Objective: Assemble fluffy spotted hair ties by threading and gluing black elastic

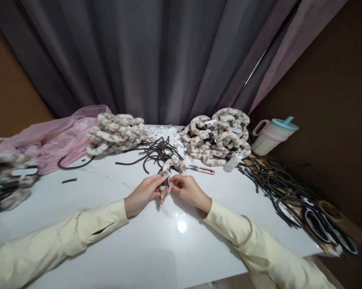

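Observation:
My left hand (pixel 144 193) grips a small fluffy ring (pixel 175 163), white with brown spots, around a dark wrapped section. On the other side of that section my right hand (pixel 190 191) is closed, thumb and forefinger pinched together. What sits in this pinch is too small to make out. Just beyond my hands lie a bunch of dark cord pieces (pixel 159 150) and pink-handled thread snips (pixel 203 169).
Piles of similar fluffy rings stand at the back left (pixel 117 134), back right and far left. A pink plastic bag (pixel 60 136), a lidded cup (pixel 271 138), a small white bottle (pixel 233 161) and tangled black cords (pixel 283 188) surround the white table (pixel 132 257).

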The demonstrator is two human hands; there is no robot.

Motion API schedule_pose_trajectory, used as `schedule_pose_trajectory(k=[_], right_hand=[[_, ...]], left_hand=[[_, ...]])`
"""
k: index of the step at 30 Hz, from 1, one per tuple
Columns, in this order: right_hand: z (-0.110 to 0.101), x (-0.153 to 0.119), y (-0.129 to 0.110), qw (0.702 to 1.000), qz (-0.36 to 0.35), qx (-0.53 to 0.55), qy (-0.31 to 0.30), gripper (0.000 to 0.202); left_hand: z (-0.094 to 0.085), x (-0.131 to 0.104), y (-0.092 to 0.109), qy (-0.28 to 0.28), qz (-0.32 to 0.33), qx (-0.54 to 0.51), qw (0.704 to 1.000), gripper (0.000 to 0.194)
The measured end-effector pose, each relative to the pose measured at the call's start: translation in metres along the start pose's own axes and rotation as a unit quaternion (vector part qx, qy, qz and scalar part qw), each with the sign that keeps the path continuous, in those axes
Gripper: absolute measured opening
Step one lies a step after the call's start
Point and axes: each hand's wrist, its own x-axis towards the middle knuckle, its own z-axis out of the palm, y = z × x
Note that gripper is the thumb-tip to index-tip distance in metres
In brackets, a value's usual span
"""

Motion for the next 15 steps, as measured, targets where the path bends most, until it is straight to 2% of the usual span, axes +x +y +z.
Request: schedule_pose_trajectory(k=[4,7,9,12,15], right_hand=[[-0.015,0.004,-0.001,0.996,0.041,0.050,-0.061,0.021],[-0.046,-0.001,0.001,0.991,0.075,0.068,-0.084,0.022],[-0.074,-0.011,0.008,0.992,0.105,0.057,-0.038,0.024],[-0.121,-0.037,0.029,0.985,0.148,0.010,0.087,0.027],[-0.158,-0.063,0.056,0.952,0.202,-0.060,0.223,0.023]], left_hand=[[-0.001,0.000,0.001,0.006,0.007,-0.003,1.000,0.034],[0.000,0.000,0.003,0.023,0.002,0.000,1.000,0.035],[0.000,0.000,0.003,0.027,-0.003,0.000,1.000,0.036],[-0.002,0.000,0.002,0.029,-0.001,-0.001,1.000,0.036],[-0.003,0.002,0.001,0.031,0.002,0.009,0.999,0.034]])
